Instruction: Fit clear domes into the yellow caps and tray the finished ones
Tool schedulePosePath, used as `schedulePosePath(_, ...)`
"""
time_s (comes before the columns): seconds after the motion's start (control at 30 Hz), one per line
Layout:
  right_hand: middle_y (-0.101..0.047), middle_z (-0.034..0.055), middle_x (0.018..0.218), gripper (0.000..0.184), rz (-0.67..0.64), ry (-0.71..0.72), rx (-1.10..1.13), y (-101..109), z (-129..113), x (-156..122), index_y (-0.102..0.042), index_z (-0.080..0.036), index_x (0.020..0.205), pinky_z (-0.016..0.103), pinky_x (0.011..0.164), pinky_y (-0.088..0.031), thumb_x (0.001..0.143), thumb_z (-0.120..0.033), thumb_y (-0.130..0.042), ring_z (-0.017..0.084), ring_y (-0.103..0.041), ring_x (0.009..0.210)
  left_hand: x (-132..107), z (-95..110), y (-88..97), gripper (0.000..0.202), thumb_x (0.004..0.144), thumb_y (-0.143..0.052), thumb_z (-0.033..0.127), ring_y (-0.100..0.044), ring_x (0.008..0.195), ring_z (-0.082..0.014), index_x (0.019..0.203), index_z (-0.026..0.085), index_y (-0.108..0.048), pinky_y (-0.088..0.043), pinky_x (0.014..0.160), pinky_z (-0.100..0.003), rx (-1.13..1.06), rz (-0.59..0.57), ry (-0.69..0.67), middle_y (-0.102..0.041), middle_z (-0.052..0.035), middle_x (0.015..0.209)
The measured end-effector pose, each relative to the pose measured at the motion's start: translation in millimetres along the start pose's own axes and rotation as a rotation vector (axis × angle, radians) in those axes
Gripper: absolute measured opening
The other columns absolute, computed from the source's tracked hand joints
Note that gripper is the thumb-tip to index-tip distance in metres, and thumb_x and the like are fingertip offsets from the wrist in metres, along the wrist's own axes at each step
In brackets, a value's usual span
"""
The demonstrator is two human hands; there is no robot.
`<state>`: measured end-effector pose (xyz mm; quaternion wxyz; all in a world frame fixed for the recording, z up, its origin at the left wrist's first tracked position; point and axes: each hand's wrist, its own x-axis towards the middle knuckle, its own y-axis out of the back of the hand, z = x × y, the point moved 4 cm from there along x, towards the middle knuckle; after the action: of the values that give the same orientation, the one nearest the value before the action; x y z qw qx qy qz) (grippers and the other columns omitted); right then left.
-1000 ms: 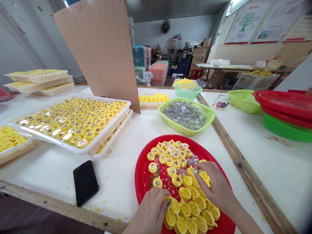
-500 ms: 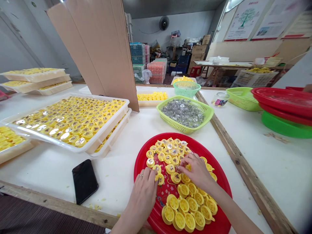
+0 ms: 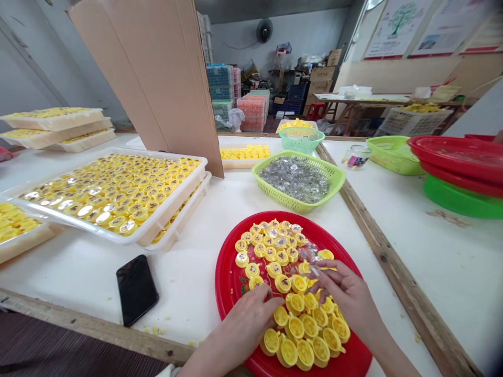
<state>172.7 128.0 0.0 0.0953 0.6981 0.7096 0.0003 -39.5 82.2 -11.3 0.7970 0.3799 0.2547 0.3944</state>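
Note:
A round red tray (image 3: 228,246) holds many small yellow cups with side handles. The farther cups (image 3: 271,254) carry printed pictures under shiny tops; the nearer ones (image 3: 305,355) are open-faced with a moulded pattern inside. My left hand (image 3: 247,324) reaches over the tray's left side, thumb and forefinger closed on a yellow cup (image 3: 280,316) at the edge of the open group. Over the right side, my right hand (image 3: 348,293) pinches what looks like a small clear cap (image 3: 314,271), partly hidden by the fingers. Loose clear caps (image 3: 308,251) lie on the tray just beyond it.
A lime basket (image 3: 259,186) of clear caps stands behind the tray. To the left are a phone (image 3: 137,290) and stacked white trays (image 3: 137,240) of yellow cups. A wooden strip (image 3: 383,257) runs along the right. A cardboard sheet (image 3: 157,73) stands upright at back left.
My left hand has moved nearer and right, from a printed cup to an open one, which has shifted slightly. My right hand has drawn back to the right, uncovering loose clear caps.

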Motion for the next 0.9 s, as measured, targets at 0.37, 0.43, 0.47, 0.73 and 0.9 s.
schedulePosePath(0.37,-0.062,0.0002,0.063,0.037,0.168,0.071,-0.073,3,10,-21,-0.071,-0.02,0.092,0.023,0.041,-0.049,0.074,-0.053,-0.073,0.014,-0.056,0.051,-8,-2,5.2,0.049,0.084,-0.055,0.011,-0.056,0.119,-0.0238,0.132,0.02,-0.05,-0.046,0.103,-0.035,-0.174,0.063,0.129,-0.049,-0.0117,0.134)
schedulePosePath(0.43,-0.058,-0.0019,0.056,0.037,0.134,0.05,-0.007,-1,11,-22,-0.071,-0.02,0.094,0.024,0.039,-0.049,0.076,-0.052,-0.073,0.014,-0.055,0.046,-4,1,4.6,0.048,0.085,-0.055,0.011,-0.058,0.116,-0.0236,0.131,0.02,-0.051,-0.047,0.101,-0.036,-0.205,0.066,0.145,-0.052,-0.0116,0.131)
schedulePosePath(0.47,-0.061,-0.0007,0.058,0.036,0.109,0.04,0.035,-3,10,-23,-0.071,-0.02,0.094,0.026,0.041,-0.052,0.075,-0.051,-0.074,0.015,-0.058,0.048,-1,2,4.2,0.047,0.086,-0.052,0.01,-0.058,0.115,-0.023,0.131,0.02,-0.052,-0.048,0.101,-0.036,-0.209,0.072,0.141,-0.054,-0.0108,0.129)
schedulePosePath(0.73,-0.076,0.0112,0.095,0.037,0.05,0.005,0.251,-6,4,-27,-0.072,-0.021,0.087,0.044,0.076,-0.063,0.071,-0.054,-0.076,0.032,-0.072,0.091,4,-9,6.2,0.044,0.09,-0.038,0.007,-0.053,0.124,-0.0235,0.131,0.016,-0.05,-0.045,0.106,-0.042,-0.203,0.222,0.176,-0.054,-0.0144,0.133)
schedulePosePath(0.9,-0.075,0.0034,0.077,0.043,0.145,-0.095,0.268,-7,14,-24,-0.061,-0.023,0.09,0.039,0.067,-0.063,0.064,-0.047,-0.084,0.027,-0.074,0.071,3,0,-4.9,0.045,0.081,-0.055,0.015,-0.053,0.123,-0.0269,0.126,0.014,-0.053,-0.044,0.106,-0.042,-0.265,0.231,0.212,-0.052,-0.0155,0.132)
